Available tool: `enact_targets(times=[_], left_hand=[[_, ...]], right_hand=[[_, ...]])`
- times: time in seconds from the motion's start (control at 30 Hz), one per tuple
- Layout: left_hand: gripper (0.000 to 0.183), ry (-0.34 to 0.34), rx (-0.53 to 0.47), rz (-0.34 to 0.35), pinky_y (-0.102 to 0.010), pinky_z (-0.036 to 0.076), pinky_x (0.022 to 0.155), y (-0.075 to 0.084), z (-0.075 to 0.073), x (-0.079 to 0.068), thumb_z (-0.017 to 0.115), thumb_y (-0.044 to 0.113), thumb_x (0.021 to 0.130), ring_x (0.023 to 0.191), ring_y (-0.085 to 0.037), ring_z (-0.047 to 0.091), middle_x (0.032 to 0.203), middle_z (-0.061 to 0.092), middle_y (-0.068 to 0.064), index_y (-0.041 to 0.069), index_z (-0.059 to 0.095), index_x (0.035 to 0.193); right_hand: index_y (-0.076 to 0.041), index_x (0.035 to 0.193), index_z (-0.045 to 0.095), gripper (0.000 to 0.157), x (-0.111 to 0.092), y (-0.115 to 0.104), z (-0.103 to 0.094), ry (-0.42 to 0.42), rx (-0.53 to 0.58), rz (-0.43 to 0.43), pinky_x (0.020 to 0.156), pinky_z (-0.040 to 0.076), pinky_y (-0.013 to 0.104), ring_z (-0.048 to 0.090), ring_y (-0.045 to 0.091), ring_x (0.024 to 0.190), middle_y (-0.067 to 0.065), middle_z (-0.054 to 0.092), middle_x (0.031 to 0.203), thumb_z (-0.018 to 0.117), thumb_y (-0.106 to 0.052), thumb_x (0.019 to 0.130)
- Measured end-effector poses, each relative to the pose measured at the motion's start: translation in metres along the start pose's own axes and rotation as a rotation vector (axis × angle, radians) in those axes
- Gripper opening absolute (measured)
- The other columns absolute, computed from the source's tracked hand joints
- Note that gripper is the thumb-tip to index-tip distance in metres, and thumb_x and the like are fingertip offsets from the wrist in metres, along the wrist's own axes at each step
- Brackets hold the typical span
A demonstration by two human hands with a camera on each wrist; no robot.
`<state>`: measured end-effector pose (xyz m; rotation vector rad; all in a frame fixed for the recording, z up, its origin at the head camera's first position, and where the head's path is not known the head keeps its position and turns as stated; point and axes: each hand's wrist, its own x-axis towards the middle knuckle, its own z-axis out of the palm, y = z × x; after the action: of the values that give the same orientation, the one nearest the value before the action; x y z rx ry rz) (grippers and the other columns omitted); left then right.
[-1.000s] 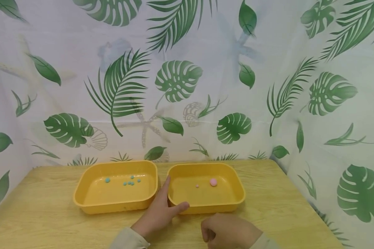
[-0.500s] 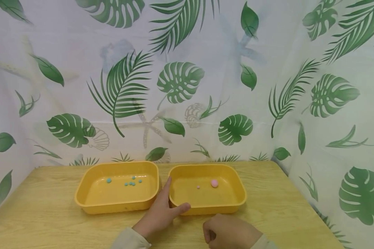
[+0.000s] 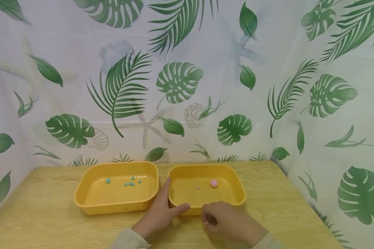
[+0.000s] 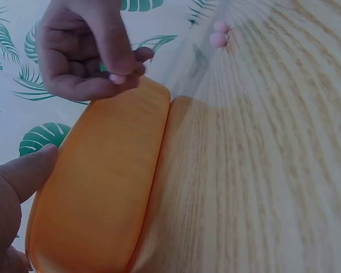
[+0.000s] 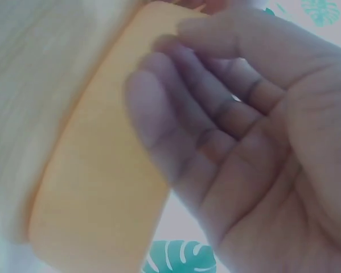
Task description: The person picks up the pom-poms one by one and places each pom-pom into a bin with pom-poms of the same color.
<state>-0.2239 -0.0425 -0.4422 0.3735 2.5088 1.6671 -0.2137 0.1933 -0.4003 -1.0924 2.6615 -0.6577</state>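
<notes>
My left hand (image 3: 159,211) rests against the left end of the right yellow tray (image 3: 207,210), its fingers straight along the side wall and the thumb on the front rim. Over that tray's front rim, my right hand (image 3: 230,219) has its fingers bent. In the left wrist view it pinches a small pink ball (image 4: 118,78) between thumb and fingertip. Inside the right tray lie a larger pink ball (image 3: 213,183) and a tiny pink one (image 3: 197,187). The right wrist view shows the right palm and curved fingers beside the tray wall; the pinched ball is hidden there.
A second yellow tray (image 3: 115,208) stands to the left, holding several small teal balls (image 3: 130,184) and a larger teal ball (image 3: 108,181). Two pink balls (image 4: 219,35) lie on the wooden table in the left wrist view. A leaf-print curtain (image 3: 187,86) hangs behind the table.
My right hand has risen and moved forward from in front of the right tray to its front rim. My left hand and both trays have kept their places.
</notes>
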Motion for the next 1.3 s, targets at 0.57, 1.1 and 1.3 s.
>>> enact_targets(times=[0.57, 1.1, 1.3], left_hand=[[0.112, -0.003, 0.010, -0.029, -0.056, 0.017, 0.112, 0.000, 0.001, 0.001, 0.070, 0.058, 0.077, 0.143, -0.034, 0.014, 0.158, 0.010, -0.014, 0.012, 0.002, 0.153], [0.112, -0.010, 0.019, -0.039, -0.056, 0.015, 0.113, -0.004, 0.000, 0.001, 0.068, 0.059, 0.077, 0.144, -0.033, 0.011, 0.158, 0.008, -0.014, 0.014, -0.001, 0.154], [0.113, -0.007, 0.028, -0.052, -0.054, 0.014, 0.113, -0.007, 0.001, 0.003, 0.067, 0.062, 0.076, 0.144, -0.031, 0.011, 0.159, 0.007, -0.012, 0.016, -0.001, 0.154]], right_hand=[[-0.024, 0.083, 0.061, 0.014, -0.006, -0.002, -0.020, 0.540, -0.185, 0.157, 0.061, 0.047, 0.017, 0.050, 0.001, 0.067, -0.019, 0.053, 0.074, 0.073, -0.015, 0.083], [-0.018, 0.088, 0.064, 0.014, -0.005, 0.012, -0.024, 0.674, -0.230, 0.215, 0.059, 0.048, 0.020, 0.053, 0.006, 0.067, -0.012, 0.057, 0.076, 0.071, -0.009, 0.079], [-0.018, 0.086, 0.065, 0.013, -0.005, 0.013, -0.024, 0.644, -0.217, 0.263, 0.060, 0.049, 0.022, 0.055, 0.008, 0.069, -0.011, 0.058, 0.077, 0.071, -0.009, 0.080]])
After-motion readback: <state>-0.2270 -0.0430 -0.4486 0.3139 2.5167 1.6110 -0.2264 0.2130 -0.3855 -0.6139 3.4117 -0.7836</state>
